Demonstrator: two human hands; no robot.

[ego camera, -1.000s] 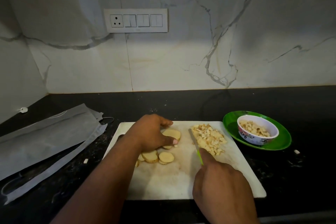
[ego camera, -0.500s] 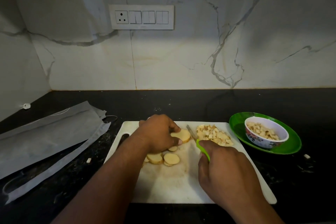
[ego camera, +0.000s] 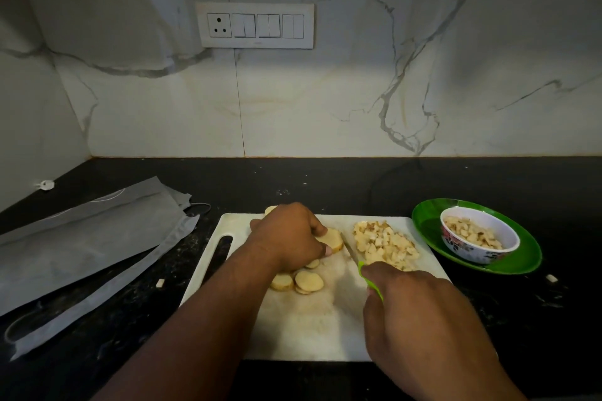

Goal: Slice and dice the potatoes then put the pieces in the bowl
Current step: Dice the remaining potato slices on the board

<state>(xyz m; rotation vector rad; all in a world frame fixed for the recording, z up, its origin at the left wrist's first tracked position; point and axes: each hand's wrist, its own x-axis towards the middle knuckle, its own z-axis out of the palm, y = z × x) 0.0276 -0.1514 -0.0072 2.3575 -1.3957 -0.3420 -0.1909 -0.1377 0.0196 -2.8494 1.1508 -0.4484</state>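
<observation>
Landmark: white cutting board (ego camera: 293, 329) on black counter (ego camera: 358, 182). Left of the board I see grey plastic bags (ego camera: 81, 247); right of it a green plate (ego camera: 430, 225) carrying the floral bowl (ego camera: 469, 247), part-filled with dice. Stray bits lie on the counter either side. Board's near half is bare, far right corner crowded by the diced pile (ego camera: 384, 242). My left hand (ego camera: 290, 234) curls over the potato (ego camera: 332, 238), cut face pale, at board's far centre. Loose slices (ego camera: 308, 280) lie just nearer. My right hand (ego camera: 420, 319) grips the green-handled knife (ego camera: 358, 262), blade between potato and pile.
</observation>
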